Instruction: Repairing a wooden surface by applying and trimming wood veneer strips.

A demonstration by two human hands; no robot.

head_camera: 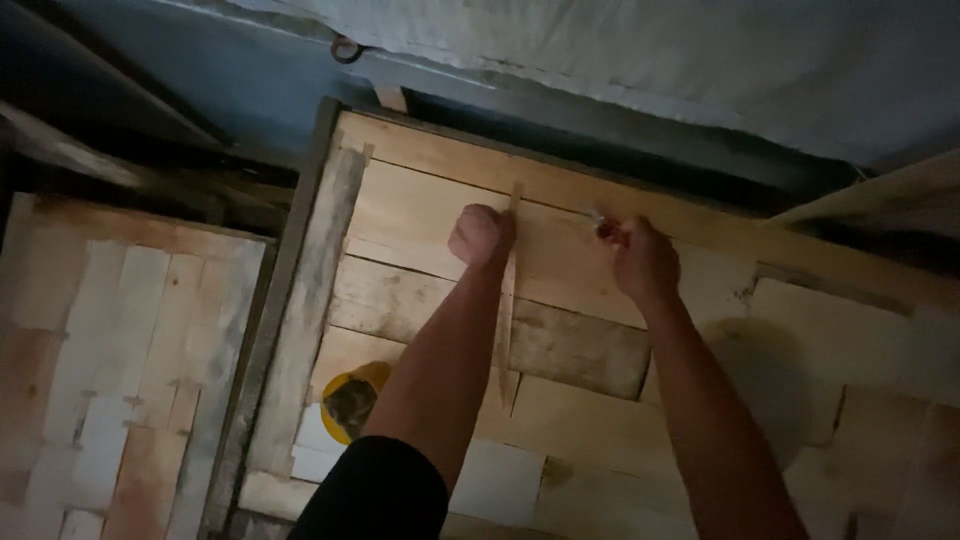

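I see the left hand (pixel 480 235) clenched around a thin wooden strip (pixel 508 300) lying lengthwise toward me, the right hand (pixel 642 262) pinching a small pencil-like tool (pixel 601 225) just beside it.

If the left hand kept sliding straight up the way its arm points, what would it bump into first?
Probably the long pale wooden plank along the top edge of the panel, just beyond the left hand, which is closed around a thin upright wooden strip. Past it lies a dark gap. Depth is hard to judge.
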